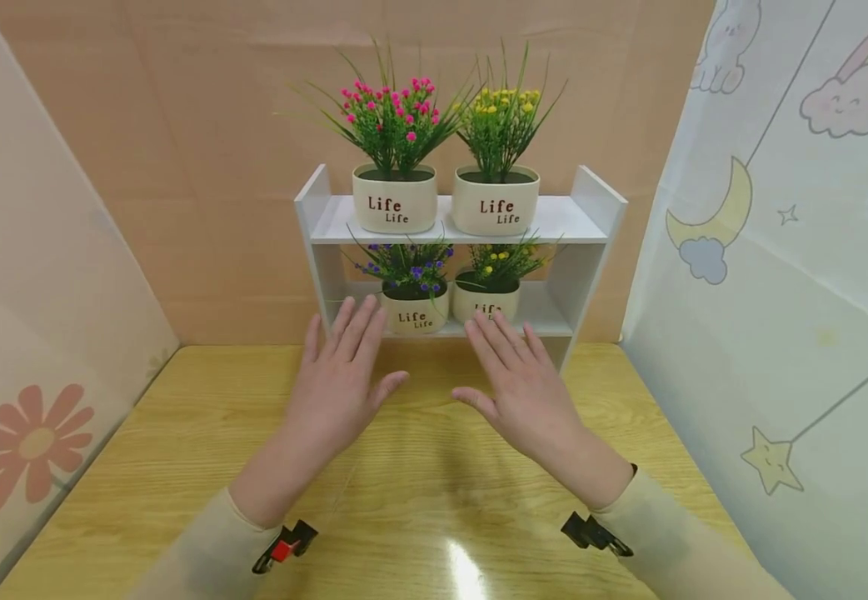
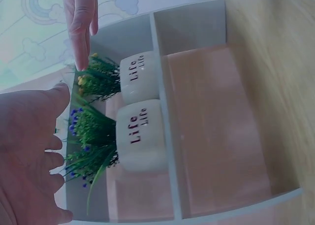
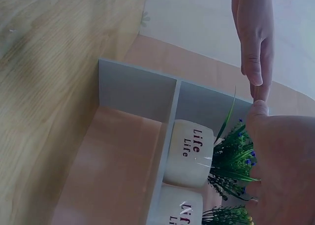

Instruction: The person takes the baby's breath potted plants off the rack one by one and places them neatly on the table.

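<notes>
My left hand [image 1: 336, 375] is held palm down with straight fingers, in front of the shelf's lower left side. To its right, my right hand [image 1: 527, 387] is stretched out the same way, thumb pointing inward. Neither holds anything. Behind them stands a white two-tier shelf [image 1: 591, 275]. On its top board are a pot with pink flowers [image 1: 395, 200] and a pot with yellow flowers [image 1: 496, 202]. The lower board bears a pot with purple flowers [image 2: 142, 136] and another yellow-flowered pot [image 2: 140, 77], its front partly hidden by the right fingertips in the head view.
The shelf stands on a wooden table [image 1: 404, 500] against a peach backdrop [image 1: 217, 167]. Patterned panels flank it: a flower print [image 1: 37, 442] at left, moon and star prints [image 1: 775, 458] at right. Dark clips [image 1: 595, 533] sit by both sleeves.
</notes>
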The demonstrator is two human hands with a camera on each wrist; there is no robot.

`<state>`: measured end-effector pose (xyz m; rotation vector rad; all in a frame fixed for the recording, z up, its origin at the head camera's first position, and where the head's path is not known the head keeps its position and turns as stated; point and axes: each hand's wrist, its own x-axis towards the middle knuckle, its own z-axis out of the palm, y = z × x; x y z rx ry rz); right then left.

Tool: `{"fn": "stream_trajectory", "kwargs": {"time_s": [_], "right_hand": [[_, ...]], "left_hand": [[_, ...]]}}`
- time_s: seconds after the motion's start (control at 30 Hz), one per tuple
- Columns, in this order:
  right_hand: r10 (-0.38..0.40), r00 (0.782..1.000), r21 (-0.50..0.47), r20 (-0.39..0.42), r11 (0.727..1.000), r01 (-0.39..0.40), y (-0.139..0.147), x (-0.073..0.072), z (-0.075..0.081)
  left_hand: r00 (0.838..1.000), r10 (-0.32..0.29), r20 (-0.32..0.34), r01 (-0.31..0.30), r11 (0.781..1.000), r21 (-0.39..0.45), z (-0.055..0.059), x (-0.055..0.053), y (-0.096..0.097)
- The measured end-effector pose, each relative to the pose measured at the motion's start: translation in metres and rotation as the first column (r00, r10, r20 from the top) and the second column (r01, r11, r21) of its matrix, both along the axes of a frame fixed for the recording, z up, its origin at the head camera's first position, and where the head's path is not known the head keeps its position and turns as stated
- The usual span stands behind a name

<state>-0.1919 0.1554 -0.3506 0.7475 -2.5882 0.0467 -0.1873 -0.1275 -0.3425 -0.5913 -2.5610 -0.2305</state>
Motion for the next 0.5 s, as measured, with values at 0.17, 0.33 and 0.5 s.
{"fn": "stream_trajectory", "kwargs": {"time_s": [0.17,0.33,0.5], "right_hand": [[0.003,1.0,-0.017,-0.014,1.0,-0.003,0.002,-0.002,0.013],[0.02,0.998,-0.023,-0.051,1.0,-0.021,0.004,-0.003,0.025],[0.04,0.992,-0.049,-0.116,0.998,-0.046,0.005,-0.004,0.037]], "left_hand": [[1.0,0.01,-0.016,-0.01,1.0,0.014,0.011,-0.001,-0.004],[0.999,0.009,-0.038,-0.006,0.998,0.055,0.021,-0.004,-0.012],[0.996,0.008,-0.09,-0.001,0.997,0.072,0.03,-0.009,-0.02]]}}
